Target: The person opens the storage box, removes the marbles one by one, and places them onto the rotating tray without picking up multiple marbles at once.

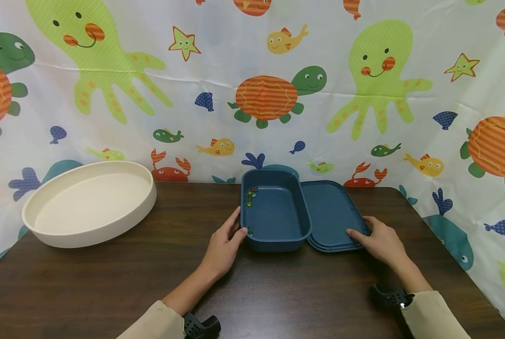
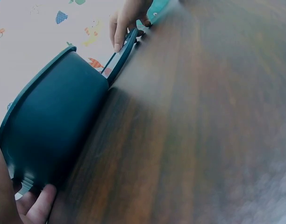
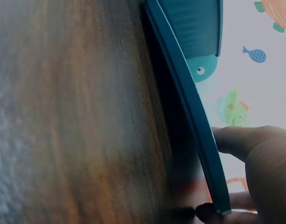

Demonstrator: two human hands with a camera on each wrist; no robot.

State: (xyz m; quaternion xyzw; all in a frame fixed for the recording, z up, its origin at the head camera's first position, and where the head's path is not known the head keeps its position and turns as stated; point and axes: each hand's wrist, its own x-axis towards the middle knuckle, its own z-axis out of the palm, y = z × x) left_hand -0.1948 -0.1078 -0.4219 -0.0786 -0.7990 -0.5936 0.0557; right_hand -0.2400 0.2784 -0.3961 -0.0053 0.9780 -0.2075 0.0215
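Note:
A dark blue rectangular box [image 1: 284,212] stands uncovered on the table. Several small green and brownish shiny pieces [image 1: 250,201] lie along its left inner wall; their kind is too small to tell. My left hand [image 1: 223,247] grips the box's left side, thumb at the rim and fingers low on the outer wall. To the right is the matching blue lid [image 1: 330,214]. My right hand [image 1: 381,240] pinches the lid's right edge, thumb on top and fingers beneath. In the right wrist view, the lid [image 3: 194,112] has its held edge raised off the table.
A large round cream tray [image 1: 89,235] with a low wall sits at the table's left. The brown wooden table [image 1: 303,292] ends at the back against a white curtain [image 1: 218,52] printed with sea animals. Dark wrist-worn devices are on both wrists.

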